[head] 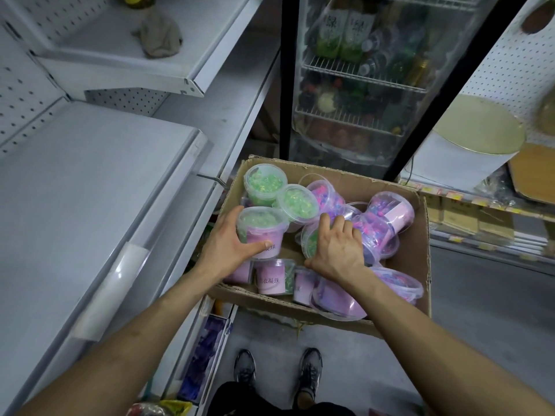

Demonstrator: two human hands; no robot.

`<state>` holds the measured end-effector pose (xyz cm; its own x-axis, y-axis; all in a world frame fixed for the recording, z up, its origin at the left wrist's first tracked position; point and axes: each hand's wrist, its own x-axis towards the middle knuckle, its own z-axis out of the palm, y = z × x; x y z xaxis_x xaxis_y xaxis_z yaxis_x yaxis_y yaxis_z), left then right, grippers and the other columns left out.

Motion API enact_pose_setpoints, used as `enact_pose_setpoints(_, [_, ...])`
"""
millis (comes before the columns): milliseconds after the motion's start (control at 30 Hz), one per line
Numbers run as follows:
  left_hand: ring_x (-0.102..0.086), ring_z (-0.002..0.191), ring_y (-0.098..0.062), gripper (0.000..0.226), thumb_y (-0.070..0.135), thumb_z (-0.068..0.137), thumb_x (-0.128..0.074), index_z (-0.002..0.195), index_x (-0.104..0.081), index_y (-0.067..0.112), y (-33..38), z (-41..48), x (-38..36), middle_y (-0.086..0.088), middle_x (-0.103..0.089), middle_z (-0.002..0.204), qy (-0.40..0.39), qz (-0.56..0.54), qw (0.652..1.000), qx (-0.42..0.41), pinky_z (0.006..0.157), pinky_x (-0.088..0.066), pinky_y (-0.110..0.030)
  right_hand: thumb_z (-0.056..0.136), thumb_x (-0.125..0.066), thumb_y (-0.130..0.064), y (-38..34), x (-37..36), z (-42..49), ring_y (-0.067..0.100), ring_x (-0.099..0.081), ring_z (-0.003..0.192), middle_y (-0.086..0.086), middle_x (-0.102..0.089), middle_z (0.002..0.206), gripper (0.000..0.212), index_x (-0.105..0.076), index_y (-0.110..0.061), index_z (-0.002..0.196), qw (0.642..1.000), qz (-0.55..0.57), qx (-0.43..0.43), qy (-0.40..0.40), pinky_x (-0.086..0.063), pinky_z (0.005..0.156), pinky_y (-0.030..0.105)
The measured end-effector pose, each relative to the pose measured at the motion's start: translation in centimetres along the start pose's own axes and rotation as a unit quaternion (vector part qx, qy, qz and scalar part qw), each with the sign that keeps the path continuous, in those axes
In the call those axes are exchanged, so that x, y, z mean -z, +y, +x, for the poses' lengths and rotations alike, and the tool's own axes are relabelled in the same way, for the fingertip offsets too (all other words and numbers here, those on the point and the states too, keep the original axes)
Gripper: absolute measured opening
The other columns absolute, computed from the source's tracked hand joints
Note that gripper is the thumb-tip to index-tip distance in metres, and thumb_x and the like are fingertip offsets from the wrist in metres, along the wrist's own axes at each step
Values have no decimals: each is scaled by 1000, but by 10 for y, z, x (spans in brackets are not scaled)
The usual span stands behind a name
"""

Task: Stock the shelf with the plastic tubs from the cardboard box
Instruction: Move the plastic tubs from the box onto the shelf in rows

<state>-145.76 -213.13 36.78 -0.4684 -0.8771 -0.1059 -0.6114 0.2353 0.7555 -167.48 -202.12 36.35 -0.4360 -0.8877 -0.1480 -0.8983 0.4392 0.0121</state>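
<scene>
An open cardboard box [416,265] holds several clear plastic tubs with pink labels, some filled with green beads, some with purple and pink ones. My left hand [228,244] grips an upright green-bead tub [260,228] at the box's left side, thumb across its pink label. My right hand [336,246] lies curled over a green-bead tub [309,241] lying on its side in the middle of the box. Two more green tubs [264,181] stand at the back left. The white shelf [90,187] to the left is bare.
An upper white shelf [126,55] carries a crumpled grey cloth [160,36]. A glass-door drinks fridge [366,79] stands behind the box. Another shelf unit [480,205] with goods is at right. My shoes [244,367] stand on the grey floor below the box.
</scene>
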Motion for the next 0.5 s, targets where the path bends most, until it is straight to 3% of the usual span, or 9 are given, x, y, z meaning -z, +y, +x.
enact_pose_setpoints(167, [-44,123,-5,100,46,72,-91,153,-35,28,2,0,4,3,-47,149,9,-23,1000,-5,94,-40,-23,69,-77,-69,-5,0,12,37,-50,122,20,-46,134,108,-30,-10,147,1000,-6,4,-24,-43,102,47])
enact_pose_setpoints(333, [-41,127,-4,104,49,71,-90,155,-33,28,-2,-2,9,1,-44,154,14,-23,1000,0,101,-39,-26,71,-79,-68,-8,-6,14,41,-39,138,26,-30,152,130,-10,-6,161,997,-4,29,-75,-37,114,48])
enact_pose_setpoints(500, [-45,128,-5,102,52,71,-90,153,-35,29,-5,-5,12,4,-46,151,20,-21,1000,-5,101,-45,-28,68,-86,-58,-2,-1,13,37,-44,127,18,-34,140,120,-21,-6,154,997,49,21,-56,-44,109,46])
